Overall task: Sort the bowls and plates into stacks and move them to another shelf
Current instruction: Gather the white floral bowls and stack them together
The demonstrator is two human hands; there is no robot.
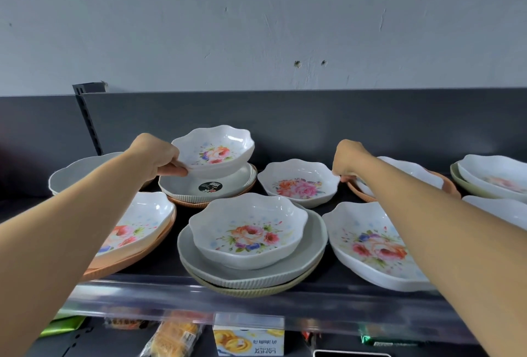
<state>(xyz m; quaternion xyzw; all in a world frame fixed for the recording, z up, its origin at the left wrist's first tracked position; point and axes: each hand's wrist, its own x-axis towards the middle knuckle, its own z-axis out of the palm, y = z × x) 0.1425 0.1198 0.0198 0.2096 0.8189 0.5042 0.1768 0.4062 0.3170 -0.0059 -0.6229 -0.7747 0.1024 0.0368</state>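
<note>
Both forearms fill the near corners, reaching up onto a dark shelf (171,264) crowded with dishes. Left hand (155,157) pinches the near-left rim of a small floral bowl (214,151), thumb under, fingers curled over the edge; the bowl appears lifted clear of, or just resting on, the grey ribbed plate (211,188) directly below it. Between the two hands sits a second small floral bowl (299,182), untouched. Right hand (349,161) curls onto the rim of a white dish in an orange plate (362,194) beyond the wrist; fingers are mostly hidden, so whether it truly grips I cannot tell. Below and between the arms, a larger floral bowl (248,231) sits on stacked grey plates overhanging the shelf front. Risk: a one-edge pinch lets the bowl tip and slip; either forearm sweeping back could nudge that overhanging stack off. Surface: matt dark shelf, clear front lip, snack packets (248,339) underneath. Behind: dark back panel, scuffed pale wall (256,22).
</note>
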